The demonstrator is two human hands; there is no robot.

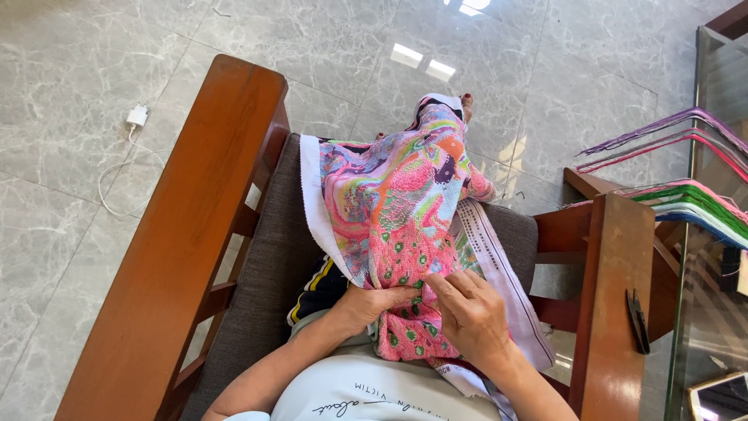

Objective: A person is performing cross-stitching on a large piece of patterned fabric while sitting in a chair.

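Stitching looks underway: left hand (372, 302) bunches and grips the pink embroidered cloth (397, 226), right hand (470, 313) pinches closed at its surface; any needle is too small to see.

A dark phone screen (721, 396) lies at the bottom-right corner.

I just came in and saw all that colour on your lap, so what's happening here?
A person sits in a wooden chair with a pink embroidered cloth draped over the lap. The left hand bunches the cloth near its lower part, while the right hand pinches it at the same spot, fingertips nearly meeting. Bundles of coloured thread hang to the right, and a small black tool lies on the armrest.
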